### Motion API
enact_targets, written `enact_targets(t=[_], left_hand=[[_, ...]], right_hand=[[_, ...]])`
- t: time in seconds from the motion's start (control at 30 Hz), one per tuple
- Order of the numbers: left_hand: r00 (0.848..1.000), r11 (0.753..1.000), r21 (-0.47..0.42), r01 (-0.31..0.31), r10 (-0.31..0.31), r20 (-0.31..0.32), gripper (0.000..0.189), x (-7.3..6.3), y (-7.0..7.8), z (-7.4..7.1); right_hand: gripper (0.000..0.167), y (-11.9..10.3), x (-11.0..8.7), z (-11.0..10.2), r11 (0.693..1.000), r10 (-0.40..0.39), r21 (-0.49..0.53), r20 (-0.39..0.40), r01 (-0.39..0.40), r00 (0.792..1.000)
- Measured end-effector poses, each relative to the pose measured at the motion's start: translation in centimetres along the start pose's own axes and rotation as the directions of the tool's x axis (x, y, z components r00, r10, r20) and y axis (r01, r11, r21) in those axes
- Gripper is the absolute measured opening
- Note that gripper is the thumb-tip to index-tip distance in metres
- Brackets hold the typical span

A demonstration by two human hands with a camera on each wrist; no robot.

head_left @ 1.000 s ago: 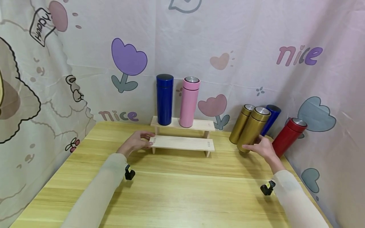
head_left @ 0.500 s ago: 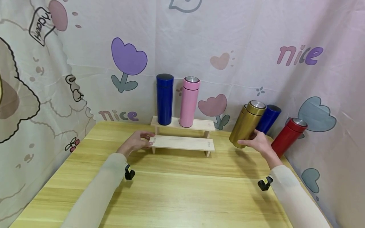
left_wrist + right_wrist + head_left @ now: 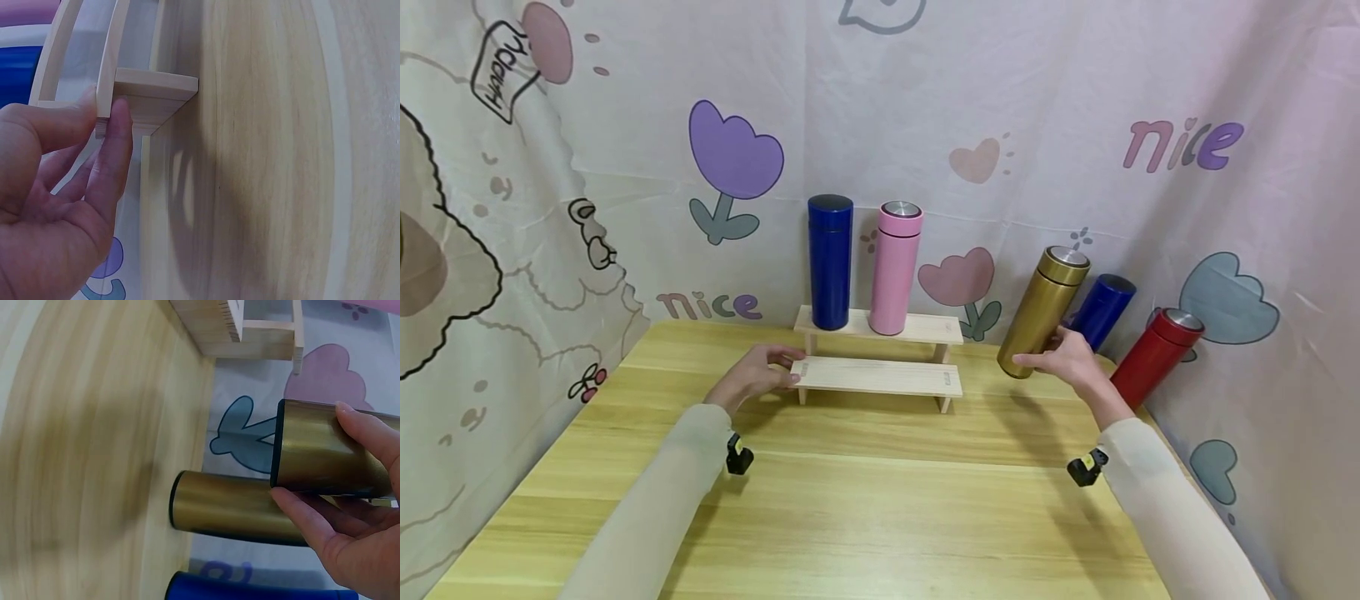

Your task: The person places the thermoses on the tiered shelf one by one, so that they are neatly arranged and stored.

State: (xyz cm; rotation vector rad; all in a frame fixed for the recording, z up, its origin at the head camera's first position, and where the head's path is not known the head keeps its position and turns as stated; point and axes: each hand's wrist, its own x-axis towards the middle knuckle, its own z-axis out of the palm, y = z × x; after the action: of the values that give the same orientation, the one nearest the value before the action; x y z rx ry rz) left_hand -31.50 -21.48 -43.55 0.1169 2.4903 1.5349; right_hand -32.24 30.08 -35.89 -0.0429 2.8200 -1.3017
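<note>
My left hand pinches the left end of the lower shelf board of a two-step wooden stand; in the left wrist view the thumb and fingers lie on opposite faces of the board. My right hand grips a gold thermos bottle low on its body, clear of the table in the right wrist view. Behind it a second gold bottle stands on the table, hidden in the head view. On the upper step stand a blue bottle and a pink bottle.
Right of the gripped bottle stand another blue bottle and a red bottle, near the right curtain. A printed curtain closes off the back and sides of the wooden table. Each wrist wears a small black camera.
My right hand has raised the front gold bottle from the table and moved it left and back, covering the other gold bottle in the head view. My left hand stays on the stand.
</note>
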Motion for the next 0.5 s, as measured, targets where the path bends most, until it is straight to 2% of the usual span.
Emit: enact_targets(t=[0.3, 0.5], left_hand=[[1.0, 0.999, -0.013, -0.029, 0.029, 0.005, 0.051, 0.0, -0.3, 0.0], [1.0, 1.0, -0.012, -0.022, 0.023, 0.004, 0.05, 0.1, -0.3, -0.1]], right_hand=[[0.089, -1.4, 0.3, 0.4, 1.0, -0.009, 0.018, 0.012, 0.008, 1.0], [0.096, -2.5, 0.5, 0.7, 1.0, 0.007, 0.026, 0.012, -0.007, 1.0]])
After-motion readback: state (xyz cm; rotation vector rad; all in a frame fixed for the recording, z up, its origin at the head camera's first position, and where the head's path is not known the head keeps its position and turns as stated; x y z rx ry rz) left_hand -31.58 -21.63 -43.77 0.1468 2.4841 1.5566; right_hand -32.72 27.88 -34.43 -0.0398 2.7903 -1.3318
